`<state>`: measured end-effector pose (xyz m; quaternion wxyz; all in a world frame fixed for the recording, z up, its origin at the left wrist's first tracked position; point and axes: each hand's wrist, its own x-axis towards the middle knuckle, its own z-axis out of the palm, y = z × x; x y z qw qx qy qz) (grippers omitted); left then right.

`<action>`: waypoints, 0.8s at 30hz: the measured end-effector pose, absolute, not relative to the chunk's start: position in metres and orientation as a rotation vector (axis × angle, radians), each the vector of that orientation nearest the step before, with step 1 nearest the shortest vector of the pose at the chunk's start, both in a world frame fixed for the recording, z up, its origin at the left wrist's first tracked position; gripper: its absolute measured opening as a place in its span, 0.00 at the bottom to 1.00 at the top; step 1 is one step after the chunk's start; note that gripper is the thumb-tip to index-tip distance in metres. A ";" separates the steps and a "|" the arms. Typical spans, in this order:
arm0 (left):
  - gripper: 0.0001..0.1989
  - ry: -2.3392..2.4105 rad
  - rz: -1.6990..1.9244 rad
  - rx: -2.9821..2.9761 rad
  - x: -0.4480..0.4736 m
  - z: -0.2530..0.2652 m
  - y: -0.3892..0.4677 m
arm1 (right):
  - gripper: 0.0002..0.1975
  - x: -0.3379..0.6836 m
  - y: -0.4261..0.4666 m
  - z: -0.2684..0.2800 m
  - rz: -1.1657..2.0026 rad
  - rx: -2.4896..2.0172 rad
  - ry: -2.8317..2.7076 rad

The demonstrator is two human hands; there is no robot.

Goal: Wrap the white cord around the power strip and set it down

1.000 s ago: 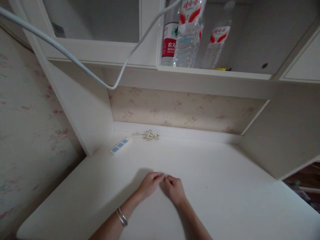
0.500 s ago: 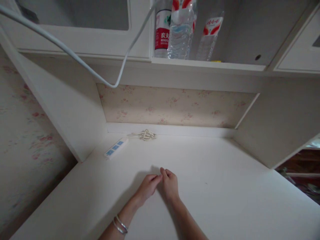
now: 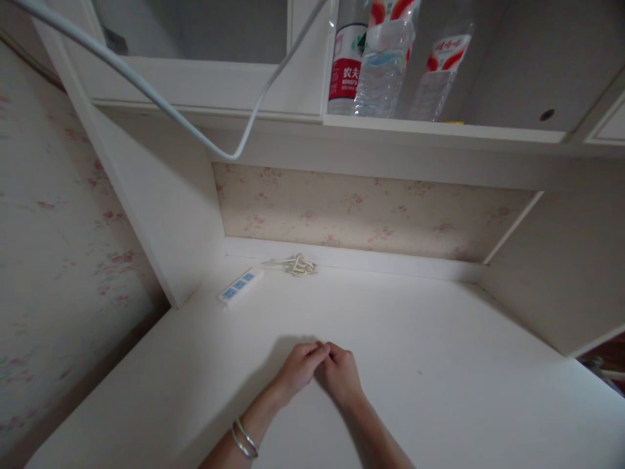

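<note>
My left hand (image 3: 301, 368) and my right hand (image 3: 342, 372) meet over the white desktop (image 3: 439, 339), their thumbs and fingertips touching. Both are closed with the fingers curled in. No object shows in or around either hand, though the palms and the far sides of the fingers are hidden. Two silver bangles (image 3: 244, 438) circle my left wrist. Beyond my hands, toward the back left, lies a white power strip (image 3: 240, 285) with blue sockets. Beside it is its bundled pale cord (image 3: 299, 265).
Overhead, a shelf (image 3: 439, 132) holds several plastic bottles, one a red-labelled bottle (image 3: 346, 68). A white cable (image 3: 161, 104) hangs across the upper left, in front of the cabinet. White side panels (image 3: 166, 202) and a floral-papered wall (image 3: 366, 208) bound the desk.
My right thumb has lowered and my hands have come closer together, now touching. The view has turned a little left, so the surroundings sit further right.
</note>
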<state>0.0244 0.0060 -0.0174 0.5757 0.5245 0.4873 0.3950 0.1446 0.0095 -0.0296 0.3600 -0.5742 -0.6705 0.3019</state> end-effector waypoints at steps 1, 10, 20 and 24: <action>0.26 1.136 0.928 1.226 0.025 -0.017 0.006 | 0.20 0.145 0.010 -0.029 0.783 -1.475 -1.732; 0.23 1.134 0.933 1.208 0.026 -0.022 0.010 | 0.18 0.146 0.012 -0.032 0.841 -1.451 -1.720; 0.23 1.135 0.949 1.206 0.027 -0.022 0.011 | 0.17 0.145 0.013 -0.031 0.837 -1.469 -1.731; 0.24 1.154 0.949 1.198 0.027 -0.020 0.010 | 0.17 0.144 0.013 -0.029 0.837 -1.474 -1.734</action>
